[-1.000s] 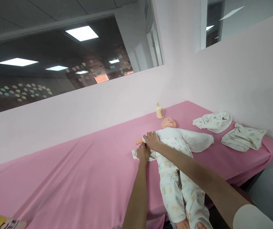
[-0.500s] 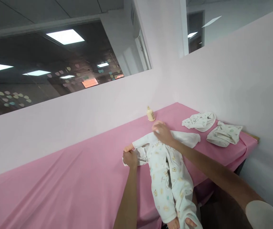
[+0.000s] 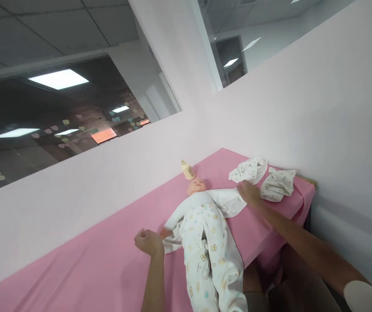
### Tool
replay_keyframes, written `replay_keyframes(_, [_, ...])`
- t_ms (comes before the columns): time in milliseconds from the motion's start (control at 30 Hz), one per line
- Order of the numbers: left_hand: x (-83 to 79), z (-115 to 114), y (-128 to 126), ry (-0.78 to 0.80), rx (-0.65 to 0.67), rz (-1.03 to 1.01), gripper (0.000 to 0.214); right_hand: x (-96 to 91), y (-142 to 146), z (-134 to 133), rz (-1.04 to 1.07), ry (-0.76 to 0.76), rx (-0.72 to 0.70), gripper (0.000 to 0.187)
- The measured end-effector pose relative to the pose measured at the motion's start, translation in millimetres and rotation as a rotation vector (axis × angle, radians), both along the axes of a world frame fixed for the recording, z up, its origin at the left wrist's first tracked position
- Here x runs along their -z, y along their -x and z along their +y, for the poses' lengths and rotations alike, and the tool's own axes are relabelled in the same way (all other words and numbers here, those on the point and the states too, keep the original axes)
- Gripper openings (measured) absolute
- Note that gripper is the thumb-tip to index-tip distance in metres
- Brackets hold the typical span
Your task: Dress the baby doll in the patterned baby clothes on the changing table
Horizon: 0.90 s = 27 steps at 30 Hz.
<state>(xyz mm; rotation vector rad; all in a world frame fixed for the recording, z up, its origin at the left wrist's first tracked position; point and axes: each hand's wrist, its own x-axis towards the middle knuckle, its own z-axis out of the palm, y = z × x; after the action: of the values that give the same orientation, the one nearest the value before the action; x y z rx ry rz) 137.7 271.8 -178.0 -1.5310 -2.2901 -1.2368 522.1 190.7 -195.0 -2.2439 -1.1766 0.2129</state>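
A baby doll (image 3: pixel 197 186) lies on its back on the pink-covered table. It wears a white top (image 3: pixel 202 199) and white printed trousers (image 3: pixel 200 229). My right hand (image 3: pixel 250 193) closes on the end of the outstretched white sleeve (image 3: pixel 229 201) at the doll's far right. Beside the doll's other hand (image 3: pixel 165 232), my left hand (image 3: pixel 147 242) is curled shut, with nothing visible in its fingers. White cloth (image 3: pixel 173 244) spreads under that doll arm. The doll's feet are out of view.
A cream pump bottle (image 3: pixel 188 170) stands behind the doll's head by the wall. Two folded printed cloths, one white (image 3: pixel 250 170) and another (image 3: pixel 278 184), lie at the right. The pink table cover (image 3: pixel 108 260) hangs over the front edge.
My right hand has moved from the doll's head to the sleeve end on the right, uncovering the face. My left hand has come off the cloth by the doll's hand. The view has shifted.
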Motion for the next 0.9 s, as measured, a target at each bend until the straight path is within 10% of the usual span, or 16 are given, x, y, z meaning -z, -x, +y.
replay_keyframes(167, [-32.6,-1.1,-71.0,-0.144,0.531,-0.044,0.03,-0.9,3.2,20.7,0.11,-0.085,0.009,0.024])
replay_keyframes(333, [-57.4,-3.0,-167.4,0.309,1.153,0.326,0.033,5.8,-2.3,28.6,0.144,-0.177,0.018,0.029])
replay_keyframes(467, [-51.0,0.1,-200.0,0.553,1.121,0.54,0.042,10.8,-21.2,31.8,0.15,-0.22,0.048,0.03])
replay_keyframes(900, [-38.8,5.7,-195.8,0.518,1.019,0.669,0.06,9.2,-72.2,43.7,0.171,-0.276,0.153,0.031])
